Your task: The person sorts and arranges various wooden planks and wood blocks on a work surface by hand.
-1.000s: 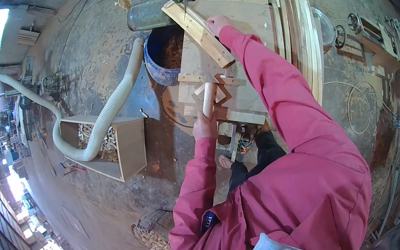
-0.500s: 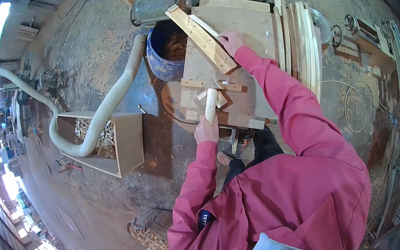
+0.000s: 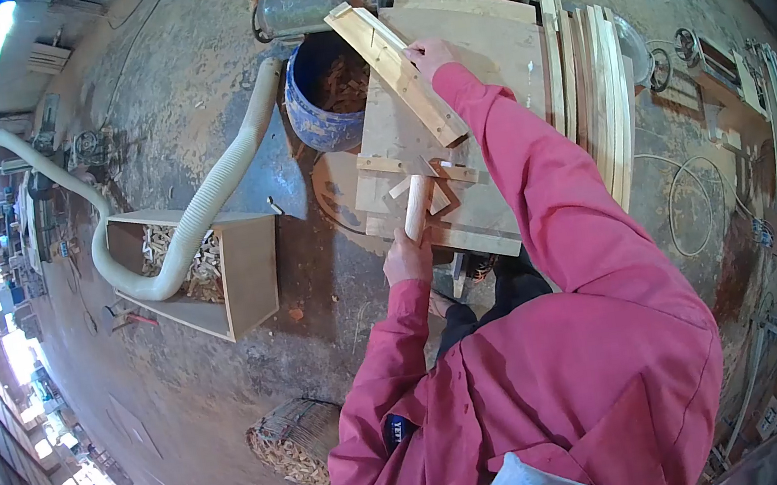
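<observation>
My left hand (image 3: 408, 259) is closed around the lower end of a short, pale rounded wooden stick (image 3: 418, 205), whose upper end is over small wood pieces on the worktable (image 3: 486, 85). My right hand (image 3: 430, 58), fingers bent, grips the near end of a thin pale wooden strip (image 3: 385, 32). The strip lies along the right edge of a slanting wooden board (image 3: 395, 75). Below that board, a wooden crosspiece (image 3: 381, 162) lies on the table. The fingertips of my right hand are partly hidden.
A blue bucket (image 3: 326, 132) with wood scraps stands left of the table. Long wooden strips (image 3: 599, 100) line its right side. A machine motor (image 3: 306, 8) is at the far edge. A ribbed hose (image 3: 225, 175) runs over a box (image 3: 252, 279) of offcuts; a basket (image 3: 298, 438) stands nearer.
My right hand has moved up and left along the slanting board, with the thin strip shifting the same way. My left hand still holds the rounded stick, moved slightly.
</observation>
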`<action>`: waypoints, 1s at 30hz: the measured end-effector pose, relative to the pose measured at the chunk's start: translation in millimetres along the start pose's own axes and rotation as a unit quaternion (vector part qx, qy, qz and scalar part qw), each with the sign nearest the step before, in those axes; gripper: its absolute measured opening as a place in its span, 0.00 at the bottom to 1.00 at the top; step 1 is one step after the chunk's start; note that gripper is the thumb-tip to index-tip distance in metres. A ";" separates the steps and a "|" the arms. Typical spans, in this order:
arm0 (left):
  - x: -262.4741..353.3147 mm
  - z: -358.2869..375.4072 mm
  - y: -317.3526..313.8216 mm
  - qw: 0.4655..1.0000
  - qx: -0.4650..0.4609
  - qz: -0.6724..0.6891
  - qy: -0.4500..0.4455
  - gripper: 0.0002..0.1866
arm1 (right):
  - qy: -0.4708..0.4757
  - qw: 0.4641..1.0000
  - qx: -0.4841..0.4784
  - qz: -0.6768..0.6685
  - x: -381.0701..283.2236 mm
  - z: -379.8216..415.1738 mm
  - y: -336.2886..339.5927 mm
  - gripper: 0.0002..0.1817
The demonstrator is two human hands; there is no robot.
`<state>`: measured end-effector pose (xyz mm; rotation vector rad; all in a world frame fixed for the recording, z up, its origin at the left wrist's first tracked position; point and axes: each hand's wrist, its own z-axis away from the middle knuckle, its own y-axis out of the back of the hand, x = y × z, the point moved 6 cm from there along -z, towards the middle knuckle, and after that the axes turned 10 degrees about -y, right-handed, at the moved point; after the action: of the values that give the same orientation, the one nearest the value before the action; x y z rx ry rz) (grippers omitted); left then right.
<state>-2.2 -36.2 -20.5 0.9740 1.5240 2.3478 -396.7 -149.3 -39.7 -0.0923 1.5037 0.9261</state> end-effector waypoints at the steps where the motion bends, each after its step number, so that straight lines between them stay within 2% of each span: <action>1: 2.7 -3.6 -0.2 1.000 -0.001 -0.002 0.002 0.25 | -0.002 1.000 0.000 -0.001 2.4 -6.6 0.1 0.14; 7: 22.4 -44.8 -4.1 1.000 0.007 0.000 -0.002 0.28 | -0.030 1.000 -0.008 0.001 1.7 -52.6 11.6 0.14; 9: 27.9 -48.3 -4.3 1.000 0.006 0.003 -0.001 0.30 | -0.020 0.995 0.036 0.087 -4.8 -61.7 24.6 0.15; 10: 32.3 -51.5 -2.5 1.000 0.013 0.006 -0.002 0.30 | -0.018 0.996 0.040 0.084 -2.0 -73.5 26.9 0.15; 12: 36.7 -57.0 0.7 1.000 0.024 0.008 -0.005 0.30 | 0.012 0.966 0.060 0.253 -7.9 -87.5 30.2 0.16; 13: 36.4 -56.5 0.8 1.000 0.023 0.009 -0.003 0.30 | 0.012 0.966 0.061 0.252 -7.4 -88.1 35.2 0.16; 15: 34.0 -50.6 -0.1 1.000 0.017 0.008 0.000 0.30 | -0.095 0.989 0.089 0.075 9.8 -79.8 50.9 0.15; 16: 32.4 -48.2 0.0 1.000 0.017 0.006 -0.001 0.30 | -0.096 0.989 0.088 0.076 10.7 -68.8 50.7 0.15; 18: 26.8 -42.3 0.9 1.000 0.019 0.005 -0.003 0.29 | 0.066 0.976 0.186 0.091 -7.5 -39.9 54.9 0.14; 21: 15.3 -25.1 -1.0 1.000 0.010 0.005 -0.001 0.29 | 0.063 0.984 0.130 0.103 -4.4 -18.9 40.9 0.15; 24: 0.6 -5.6 -3.3 1.000 0.000 0.007 -0.011 0.27 | 0.040 0.989 0.115 0.088 3.6 8.0 29.5 0.14; 28: -17.3 17.2 -5.8 0.999 -0.009 0.037 -0.004 0.27 | 0.065 0.983 0.135 0.109 -2.2 37.3 15.8 0.13; 30: -18.1 23.4 -3.1 0.999 -0.003 0.034 -0.012 0.26 | 0.011 0.981 0.079 0.177 -3.4 33.0 -0.6 0.14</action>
<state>25.3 -25.8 -24.8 1.0665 1.4958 2.3757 -369.3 -132.1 -32.7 0.2904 1.6395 1.0838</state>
